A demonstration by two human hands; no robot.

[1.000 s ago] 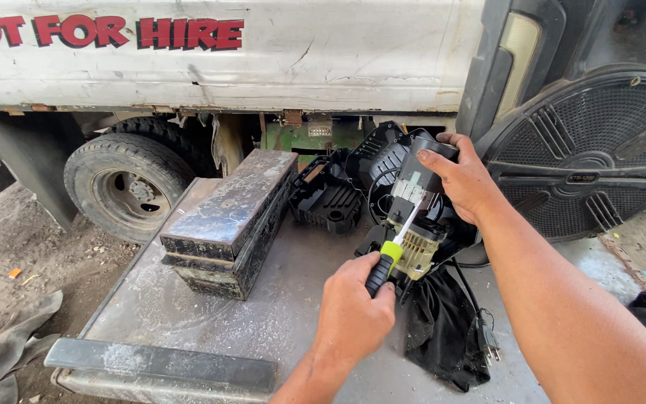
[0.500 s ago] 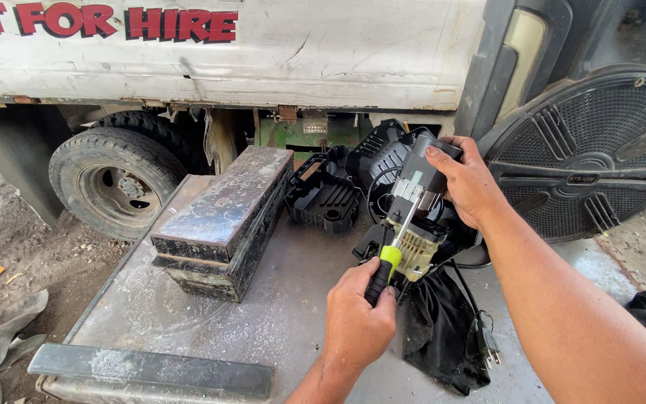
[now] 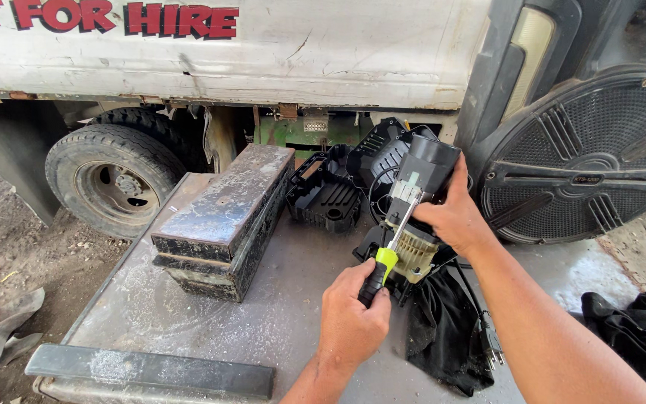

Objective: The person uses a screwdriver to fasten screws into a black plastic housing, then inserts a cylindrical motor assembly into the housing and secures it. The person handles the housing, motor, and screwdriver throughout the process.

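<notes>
Your left hand (image 3: pixel 353 322) grips the screwdriver (image 3: pixel 386 254); your right hand (image 3: pixel 454 217) clasps the motor (image 3: pixel 416 202) near the tabletop's (image 3: pixel 263 329) far edge; stacked metal bars (image 3: pixel 226 217) crowd left.

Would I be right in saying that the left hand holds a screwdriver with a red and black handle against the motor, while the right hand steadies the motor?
Not quite: the head view shows the screwdriver handle is yellow-green and black, not red. The left hand holds it against the motor, and the right hand steadies the motor.

Left hand (image 3: pixel 353 325) fisted, fingers (image 3: pixel 371 278) curled tight, forearm entering from 6 o'clock. Right hand (image 3: pixel 454 217) cupped, thumb toward 9 o'clock, wrist bent, bare forearm extended from 4 o'clock.
</notes>
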